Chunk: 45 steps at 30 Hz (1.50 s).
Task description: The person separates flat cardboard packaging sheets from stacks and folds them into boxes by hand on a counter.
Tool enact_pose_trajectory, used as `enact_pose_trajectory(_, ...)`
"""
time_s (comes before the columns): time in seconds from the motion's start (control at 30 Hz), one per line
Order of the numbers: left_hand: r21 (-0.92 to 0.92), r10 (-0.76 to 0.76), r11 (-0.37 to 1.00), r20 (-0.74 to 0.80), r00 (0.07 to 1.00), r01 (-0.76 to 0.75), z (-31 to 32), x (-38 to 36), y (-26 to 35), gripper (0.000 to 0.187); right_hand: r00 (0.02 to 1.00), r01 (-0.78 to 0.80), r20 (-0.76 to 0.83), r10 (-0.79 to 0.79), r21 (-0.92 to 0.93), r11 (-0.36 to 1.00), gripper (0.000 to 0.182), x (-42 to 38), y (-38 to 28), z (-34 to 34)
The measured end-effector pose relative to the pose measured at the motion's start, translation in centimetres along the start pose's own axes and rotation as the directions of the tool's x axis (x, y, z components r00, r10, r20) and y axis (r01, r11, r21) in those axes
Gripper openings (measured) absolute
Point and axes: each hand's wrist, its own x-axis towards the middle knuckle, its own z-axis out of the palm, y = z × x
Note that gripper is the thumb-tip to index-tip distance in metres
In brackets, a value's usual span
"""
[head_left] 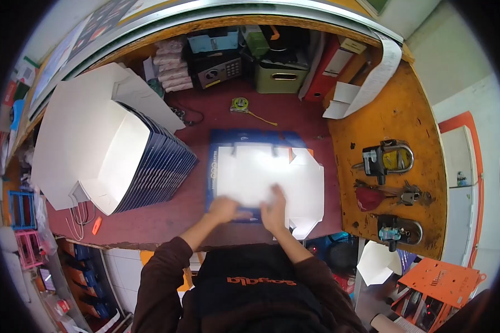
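Note:
In the head view, a flat cardboard box blank (255, 175) lies open before me, its white inside facing up. A blue printed panel (212, 161) with pale lettering borders it on the left and far side. My left hand (225, 210) is at the blank's near left edge; motion smears its fingers. My right hand (274, 213) rests at the near edge, right of the left hand, thumb and fingers apart against the white board. On the right, creased flaps (305, 225) stick out. A leaning stack of blue-and-white box blanks (158, 166) stands to the left.
Behind the blank lies a yellow-green tape measure (240, 104), partly pulled out. A safe (219, 72), green tin (280, 77) and red binder (329, 66) line the back. Padlock-like tools (389, 158) hang on the wooden side wall. An orange cutter (96, 225) sits near the front left edge.

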Motion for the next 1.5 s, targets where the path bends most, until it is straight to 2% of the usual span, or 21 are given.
enact_pose_trajectory(0.07, -0.267, 0.075, 0.963, 0.151, 0.986, -0.033, -0.1, 2.2, -1.9, 0.058, 0.995, -0.059, 0.078, 0.059, -0.002, 0.998, 0.061, -1.5, -1.7, -3.1)
enact_pose_trajectory(0.13, -0.34, 0.058, 0.939, 0.291, 0.955, 0.047, -0.6, 3.9, -3.3, 0.058, 0.935, 0.165, 0.353, -0.006, -0.422, 0.892, 0.071, -2.7, -3.7, -6.3)
enact_pose_trajectory(0.17, -0.391, 0.046, 0.91, 0.431, 0.901, 0.14, -1.1, 4.5, -3.4, 0.058, 0.938, 0.157, 0.347, 0.0, -0.427, 0.891, 0.071, -3.2, -2.9, -6.4)
enact_pose_trajectory(0.27, -0.453, 0.073, 0.878, 0.445, 0.892, 0.154, 0.4, 5.1, -4.5, 0.064, 0.905, 0.27, 0.422, -0.057, -0.465, 0.843, 0.057, -2.6, -1.3, -6.3)
enact_pose_trajectory(0.3, -0.427, 0.055, 0.884, 0.499, 0.865, 0.19, 1.5, 5.2, -5.4, 0.064, 0.782, 0.09, 0.578, 0.233, -0.475, 0.876, 0.046, -0.5, -1.3, -6.4)
enact_pose_trajectory(0.33, -0.428, 0.054, 0.883, 0.5, 0.864, 0.193, 1.0, 4.8, -5.0, 0.064, 0.551, -0.086, 0.687, 0.474, -0.518, 0.851, 0.037, 1.6, -1.5, -6.3)
enact_pose_trajectory(0.43, -0.593, 0.125, 0.798, 0.337, 0.933, 0.107, -0.1, 3.8, -3.6, 0.064, 0.525, 0.01, 0.719, 0.454, -0.539, 0.842, 0.022, 5.8, -0.5, -5.3)
enact_pose_trajectory(0.47, -0.507, 0.085, 0.853, 0.378, 0.922, 0.129, 1.4, 3.8, -4.5, 0.063, 0.531, 0.006, 0.715, 0.456, -0.541, 0.841, 0.022, 5.2, 1.0, -4.5)
enact_pose_trajectory(0.53, -0.493, 0.062, 0.858, 0.38, 0.923, 0.145, 0.3, 3.6, -3.5, 0.062, 0.917, 0.177, 0.397, 0.031, -0.476, 0.861, 0.019, 3.7, 3.7, -2.5)
enact_pose_trajectory(0.57, -0.49, 0.064, 0.86, 0.381, 0.922, 0.143, 0.8, 3.6, -3.7, 0.062, 0.919, 0.174, 0.393, 0.031, -0.476, 0.862, 0.019, 3.7, 4.2, -2.5)
enact_pose_trajectory(0.63, -0.387, 0.072, 0.921, 0.294, 0.953, 0.05, 0.9, 3.1, -3.6, 0.059, 0.988, 0.146, 0.04, -0.149, -0.555, 0.819, 0.026, 2.7, 4.4, -2.5)
enact_pose_trajectory(0.8, -0.498, 0.067, 0.851, 0.419, 0.906, 0.168, -1.5, 4.1, -2.5, 0.054, 0.997, -0.078, -0.035, 0.07, -0.462, 0.883, 0.045, 1.4, 3.5, -3.8)
enact_pose_trajectory(0.87, -0.586, 0.126, 0.788, 0.455, 0.882, 0.189, -3.6, 4.9, -1.9, 0.055, 0.979, -0.202, -0.043, 0.198, -0.151, 0.968, 0.06, 0.2, 2.8, -5.6)
enact_pose_trajectory(0.9, -0.588, 0.126, 0.786, 0.455, 0.882, 0.192, -4.1, 4.9, -1.9, 0.055, 0.979, -0.202, -0.039, 0.199, -0.153, 0.967, 0.06, -0.6, 2.0, -7.4)
enact_pose_trajectory(0.97, -0.627, 0.153, 0.747, 0.484, 0.861, 0.22, -4.8, 5.4, -2.1, 0.055, 0.92, 0.065, 0.381, 0.096, -0.389, 0.919, 0.071, -1.2, -1.2, -11.7)
enact_pose_trajectory(1.07, -0.595, 0.136, 0.762, 0.532, 0.836, 0.256, -3.9, 5.8, -3.0, 0.053, 0.878, 0.286, 0.479, 0.006, -0.535, 0.795, 0.064, -3.0, 0.8, -12.8)
enact_pose_trajectory(1.23, -0.493, 0.076, 0.811, 0.622, 0.78, 0.315, -2.0, 6.3, -4.8, 0.04, 0.817, 0.324, 0.576, -0.028, -0.419, 0.848, 0.033, 2.4, 5.5, -12.0)
enact_pose_trajectory(1.3, -0.536, 0.102, 0.797, 0.574, 0.812, 0.278, -2.1, 6.1, -4.6, 0.046, 0.469, 0.059, 0.836, 0.286, -0.353, 0.934, 0.032, 6.4, 6.5, -12.3)
enact_pose_trajectory(1.4, -0.524, 0.116, 0.819, 0.552, 0.825, 0.235, -1.5, 5.7, -4.8, 0.051, 0.673, -0.208, 0.714, 0.191, -0.065, 0.976, 0.029, 6.6, 9.5, -9.8)
enact_pose_trajectory(1.43, -0.523, 0.116, 0.819, 0.554, 0.825, 0.236, -1.5, 5.5, -4.7, 0.051, 0.673, -0.21, 0.714, 0.192, -0.064, 0.976, 0.029, 5.8, 9.2, -9.4)
enact_pose_trajectory(1.5, -0.55, 0.095, 0.8, 0.511, 0.854, 0.24, -1.5, 4.8, -4.1, 0.054, 0.922, -0.152, 0.324, 0.212, -0.2, 0.968, 0.03, 3.7, 8.2, -8.9)
